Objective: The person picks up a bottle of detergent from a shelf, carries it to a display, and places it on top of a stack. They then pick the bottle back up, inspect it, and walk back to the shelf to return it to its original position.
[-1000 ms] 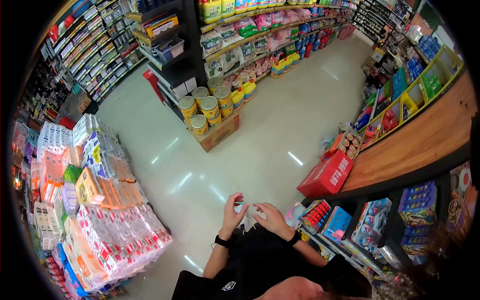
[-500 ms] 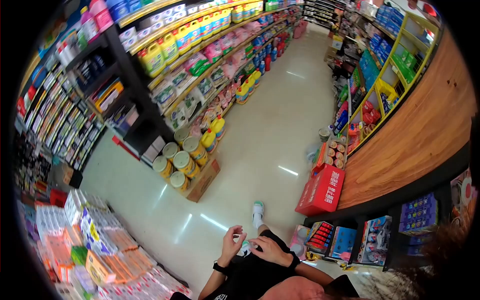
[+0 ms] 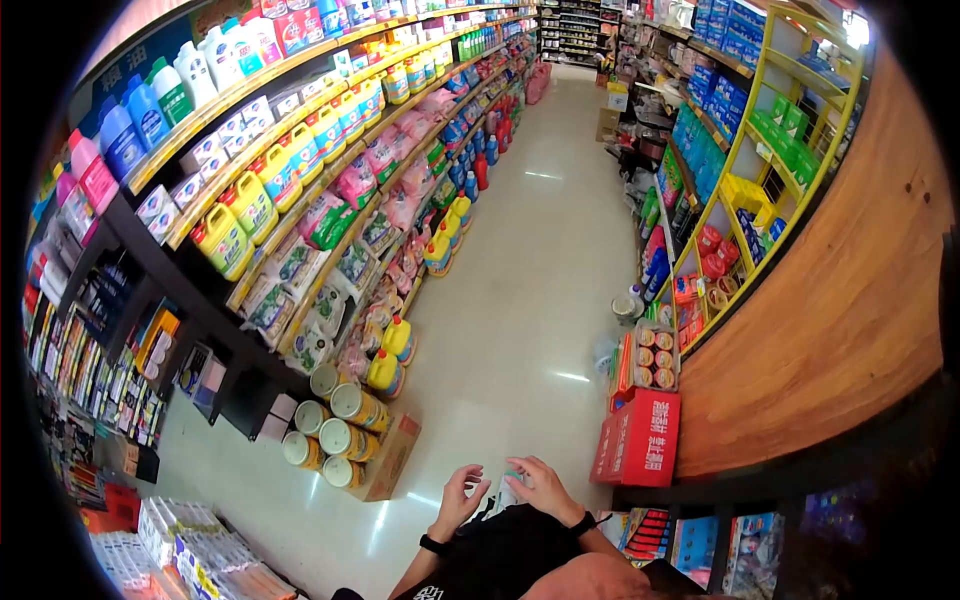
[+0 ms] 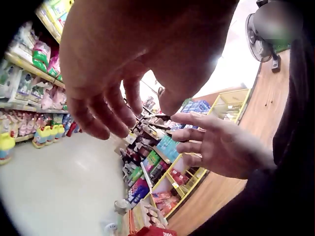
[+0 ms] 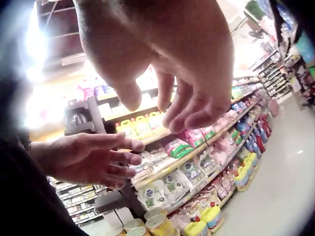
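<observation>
The left hand and right hand hover in front of the body, just apart, fingers loosely bent; each grip is released, holding nothing. Ahead to the right, a red carton rests on the floor beside a wood-grain panel, its long axis appearing to run along the aisle, its white characters turned sideways. To the left, yellow-sided tins stand upright, lids up, next to a brown cardboard box whose long side slants away to the right, toward yellow bottles.
</observation>
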`<state>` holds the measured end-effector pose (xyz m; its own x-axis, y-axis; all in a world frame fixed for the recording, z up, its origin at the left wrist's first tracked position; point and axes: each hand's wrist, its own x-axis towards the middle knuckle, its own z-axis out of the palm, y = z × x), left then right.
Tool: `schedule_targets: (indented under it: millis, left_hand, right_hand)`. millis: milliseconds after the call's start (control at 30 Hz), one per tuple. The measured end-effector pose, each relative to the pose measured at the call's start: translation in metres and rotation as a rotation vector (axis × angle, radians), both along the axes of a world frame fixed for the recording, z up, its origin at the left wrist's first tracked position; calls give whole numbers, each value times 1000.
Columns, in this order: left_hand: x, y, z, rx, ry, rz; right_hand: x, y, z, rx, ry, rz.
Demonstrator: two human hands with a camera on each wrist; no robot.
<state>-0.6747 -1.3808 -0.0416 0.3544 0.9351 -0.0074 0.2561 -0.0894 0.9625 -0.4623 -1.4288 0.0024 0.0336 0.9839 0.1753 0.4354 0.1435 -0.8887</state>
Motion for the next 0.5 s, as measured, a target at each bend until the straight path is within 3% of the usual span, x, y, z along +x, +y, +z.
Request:
schedule_targets:
  millis: [267,500]
  left_hand:
    - [57,107,27,17,-11,-107]
    - [62,177,7,15,-48,-95]
  right_hand:
    - [38,94,-8,-50,42,-27]
    - [37,168,-21,88,27,-5]
